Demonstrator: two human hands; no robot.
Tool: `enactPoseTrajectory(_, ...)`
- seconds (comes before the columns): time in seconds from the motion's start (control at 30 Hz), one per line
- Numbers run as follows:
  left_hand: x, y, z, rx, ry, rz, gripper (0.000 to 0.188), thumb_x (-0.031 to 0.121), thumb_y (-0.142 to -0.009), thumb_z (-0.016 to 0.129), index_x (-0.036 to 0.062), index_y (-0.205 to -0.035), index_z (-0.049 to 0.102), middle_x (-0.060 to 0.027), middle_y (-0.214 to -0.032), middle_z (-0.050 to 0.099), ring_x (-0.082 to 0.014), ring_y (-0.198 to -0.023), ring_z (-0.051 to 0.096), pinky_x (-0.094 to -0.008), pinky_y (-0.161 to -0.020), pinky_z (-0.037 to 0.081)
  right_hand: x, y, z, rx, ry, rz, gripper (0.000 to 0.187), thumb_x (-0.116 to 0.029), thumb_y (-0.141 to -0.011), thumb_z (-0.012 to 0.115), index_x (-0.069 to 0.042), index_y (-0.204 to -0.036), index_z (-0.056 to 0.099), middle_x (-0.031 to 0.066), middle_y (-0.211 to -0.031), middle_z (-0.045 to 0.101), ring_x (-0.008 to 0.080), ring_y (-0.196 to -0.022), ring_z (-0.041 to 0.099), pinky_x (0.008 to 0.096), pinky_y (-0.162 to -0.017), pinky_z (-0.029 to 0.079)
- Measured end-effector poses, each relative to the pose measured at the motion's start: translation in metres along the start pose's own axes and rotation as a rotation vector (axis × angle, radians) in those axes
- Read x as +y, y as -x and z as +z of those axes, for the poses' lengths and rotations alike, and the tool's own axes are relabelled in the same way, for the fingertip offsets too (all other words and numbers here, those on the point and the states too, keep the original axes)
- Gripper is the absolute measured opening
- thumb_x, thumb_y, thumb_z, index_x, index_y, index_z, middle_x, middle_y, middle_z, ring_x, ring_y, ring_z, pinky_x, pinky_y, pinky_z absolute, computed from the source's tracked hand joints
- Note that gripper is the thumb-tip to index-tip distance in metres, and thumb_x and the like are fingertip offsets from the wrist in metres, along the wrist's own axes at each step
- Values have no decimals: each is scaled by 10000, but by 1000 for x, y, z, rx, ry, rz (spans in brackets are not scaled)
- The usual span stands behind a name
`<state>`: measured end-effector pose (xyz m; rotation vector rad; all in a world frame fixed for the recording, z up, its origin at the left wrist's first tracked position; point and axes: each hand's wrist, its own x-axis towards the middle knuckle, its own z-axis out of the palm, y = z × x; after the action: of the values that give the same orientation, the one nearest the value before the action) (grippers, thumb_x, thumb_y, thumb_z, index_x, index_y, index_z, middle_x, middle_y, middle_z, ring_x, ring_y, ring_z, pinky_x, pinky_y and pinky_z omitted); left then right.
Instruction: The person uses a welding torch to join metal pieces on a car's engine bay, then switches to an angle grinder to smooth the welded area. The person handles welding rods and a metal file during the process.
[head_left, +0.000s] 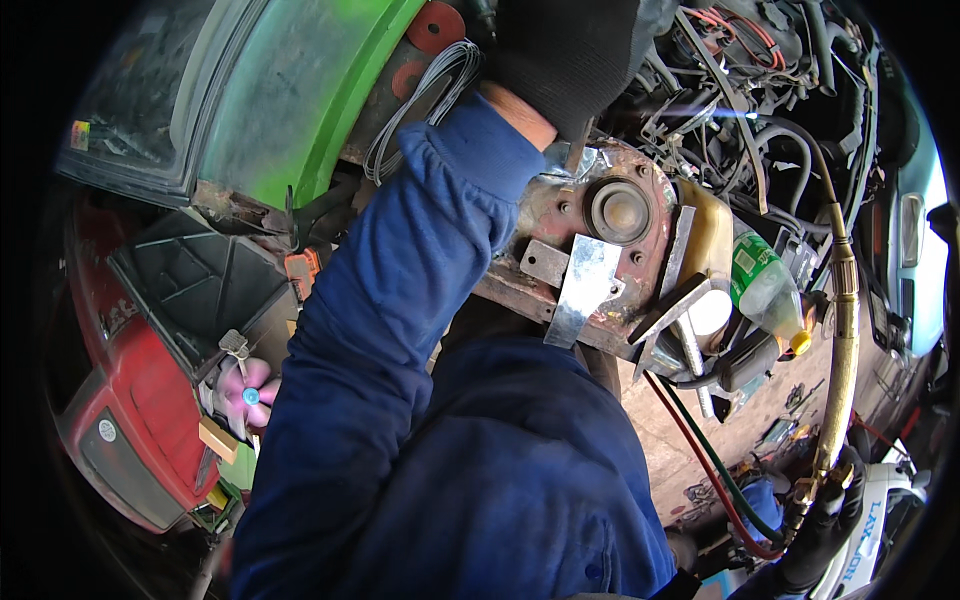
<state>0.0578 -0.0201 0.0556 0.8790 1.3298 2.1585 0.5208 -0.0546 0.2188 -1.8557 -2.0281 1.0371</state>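
My right hand (838, 495), in a black glove at the lower right, is closed round the valve end of a brass gas torch (843, 290). Its thin neck curves up and left, and a pale blue flame (705, 112) streaks leftward from about the tip. A red hose (712, 470) and a green hose (735, 488) run from the torch. At the top, my black-gloved left hand (570, 60) reaches over the rusty metal stand (620, 265); its fingers are hidden or cut off by the frame. Below it, a shiny sheet-metal strip (585, 285) lies beside a round hub (618, 210).
Coiled grey wire (425, 105) and red discs (436, 27) lie left of my left hand. A green-labelled plastic bottle (765, 280) stands by the stand's right side. Tangled cables (735, 60) fill the upper right. A black bin (200, 290) and red car body (150, 410) are left.
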Motion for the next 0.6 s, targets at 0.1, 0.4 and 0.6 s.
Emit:
enactPoseTrajectory(0.1, 13, -4, -7, 46, 31, -41, 621, 531, -1099, 634, 31, -736, 693, 16, -628, 578, -49, -553, 471, -242, -532, 342, 7, -10, -3, -33, -56, 3, 547, -461, -1103, 641, -3, -1402, 619, 41, -1019, 712, 99, -809, 613, 252, -701, 463)
enactPoseTrajectory(0.4, -14, 35, -16, 192, -44, 55, 633, 502, -1103, 636, 22, -692, 672, -36, -611, 612, -90, -515, 487, -263, -520, 346, 14, -12, -2, -53, -60, -54, 543, -512, -1104, 610, -18, -1330, 615, 56, -944, 709, 80, -752, 582, 209, -619, 415)
enactPoseTrajectory(0.6, -10, 52, -25, 162, -57, 81, 658, 522, -1120, 585, 22, -696, 643, -69, -616, 623, -110, -489, 476, -303, -494, 342, 13, -10, 3, -51, -43, -45, 551, -523, -1100, 611, -26, -1335, 612, 48, -929, 697, 75, -728, 578, 210, -590, 404)
